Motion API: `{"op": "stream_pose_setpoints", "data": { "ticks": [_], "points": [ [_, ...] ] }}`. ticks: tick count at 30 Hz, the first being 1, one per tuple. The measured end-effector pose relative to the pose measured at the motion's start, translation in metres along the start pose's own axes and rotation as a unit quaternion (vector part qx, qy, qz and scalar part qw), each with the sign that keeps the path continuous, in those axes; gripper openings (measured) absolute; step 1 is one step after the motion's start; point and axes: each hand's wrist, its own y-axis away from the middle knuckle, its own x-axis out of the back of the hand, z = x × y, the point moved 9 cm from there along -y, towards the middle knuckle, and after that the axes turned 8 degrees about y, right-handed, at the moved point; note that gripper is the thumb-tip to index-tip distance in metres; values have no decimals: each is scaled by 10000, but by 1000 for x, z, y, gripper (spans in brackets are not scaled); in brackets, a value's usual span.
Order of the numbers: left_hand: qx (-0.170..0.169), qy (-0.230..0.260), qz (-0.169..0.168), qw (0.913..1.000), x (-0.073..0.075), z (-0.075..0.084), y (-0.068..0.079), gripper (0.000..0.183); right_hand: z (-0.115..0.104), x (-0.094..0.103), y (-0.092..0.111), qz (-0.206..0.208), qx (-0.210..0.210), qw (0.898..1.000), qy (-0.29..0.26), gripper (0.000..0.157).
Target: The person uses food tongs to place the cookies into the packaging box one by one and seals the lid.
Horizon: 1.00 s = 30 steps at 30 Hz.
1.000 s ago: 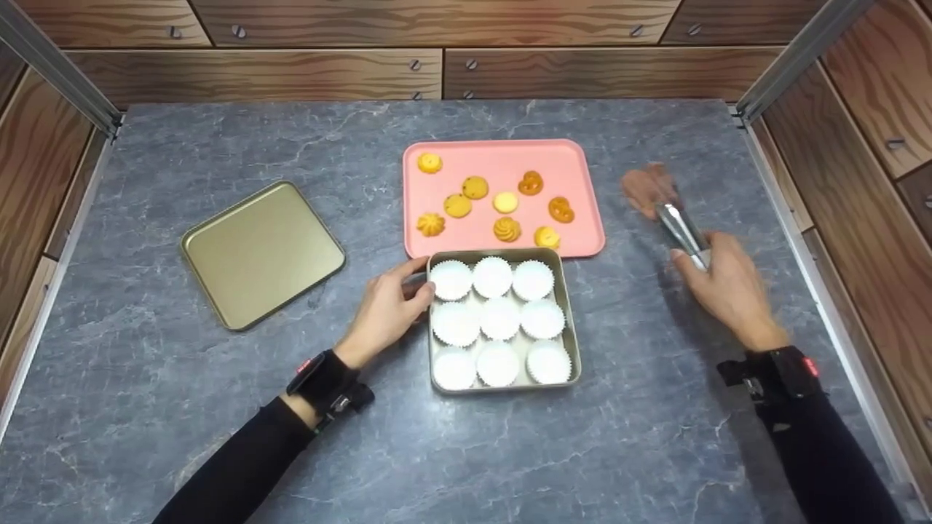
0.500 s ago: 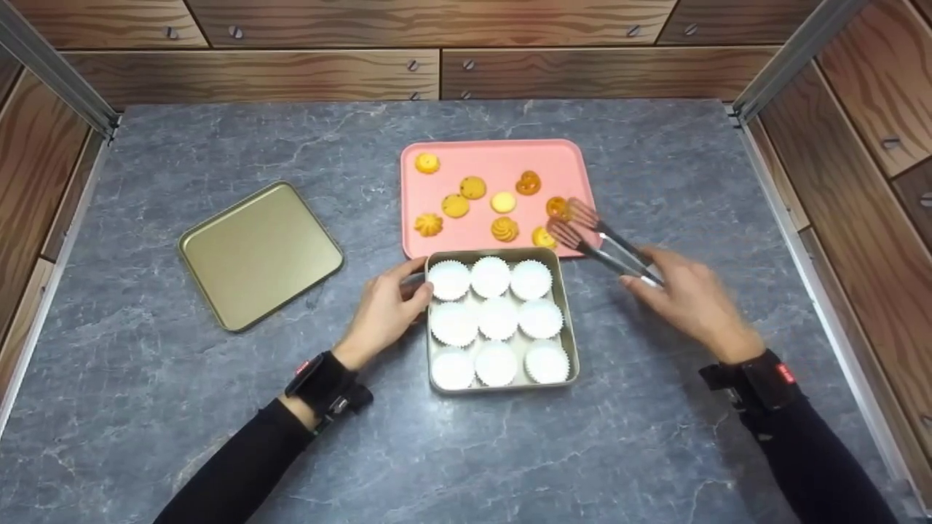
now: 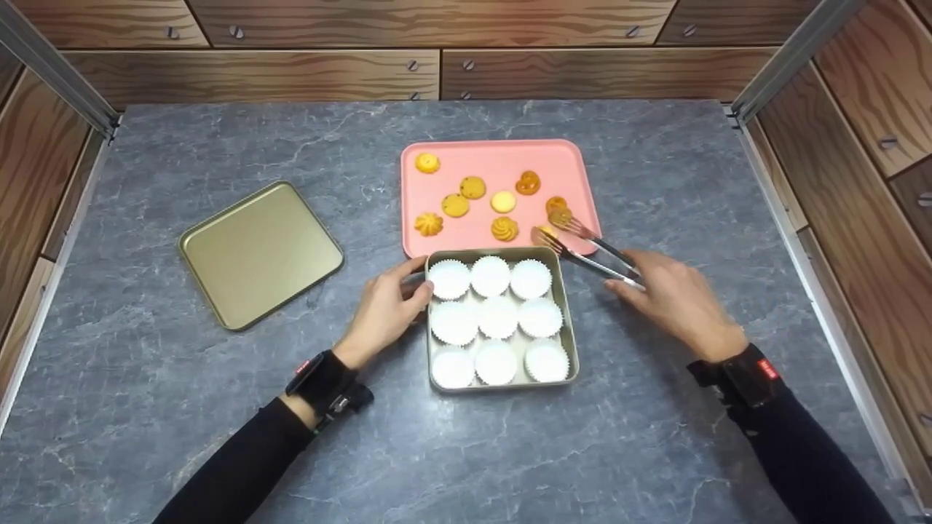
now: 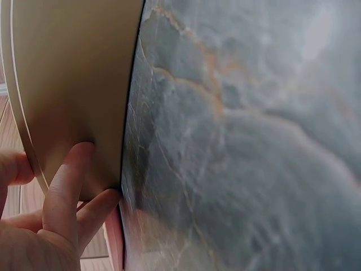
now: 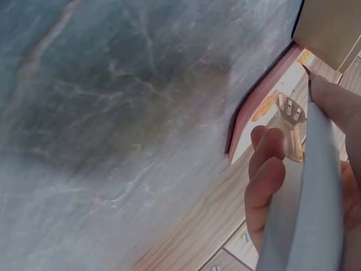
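Observation:
My right hand [image 3: 670, 298] holds metal tongs [image 3: 604, 258] with slotted, fork-like ends, also seen in the right wrist view. The tongs' two tips are apart over the pink tray [image 3: 561, 156], about a yellow cookie [image 3: 546, 231] that they partly hide. One tip overlaps the lower edge of a pretzel-shaped cookie [image 3: 556, 204]. My left hand [image 3: 386, 309] rests against the left side of a square gold tin [image 3: 502, 387] of white paper cups [image 3: 498, 318]. In the left wrist view, fingertips [image 4: 84, 151] touch the tin's outer wall.
More cookies lie across the tray, such as a swirled cookie [image 3: 504, 228] and a round speckled cookie [image 3: 472, 187]. A gold lid [image 3: 262, 255] lies at the left on the grey marbled tabletop [image 3: 306, 451]. Wood-patterned panels [image 3: 218, 80] stand behind.
My right hand has brought the tongs from the right, leftward over the tray, and their tips have come down around the yellow cookie. The left hand and tin stay in place.

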Motion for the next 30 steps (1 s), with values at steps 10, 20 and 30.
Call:
{"op": "stream_pose_setpoints", "data": {
  "ticks": [10,20,30],
  "points": [
    [-4,24,9,10000,0,0,0,51,-1,1,-9,-30,55,9999,130,45],
    [-8,-36,5,10000,-1,0,1,51,3,-4,-11,42,13,10000,11,48],
    [23,-50,49,10000,0,0,1,52,6,-4,-6,91,148,9998,106,50]
  ]
}}
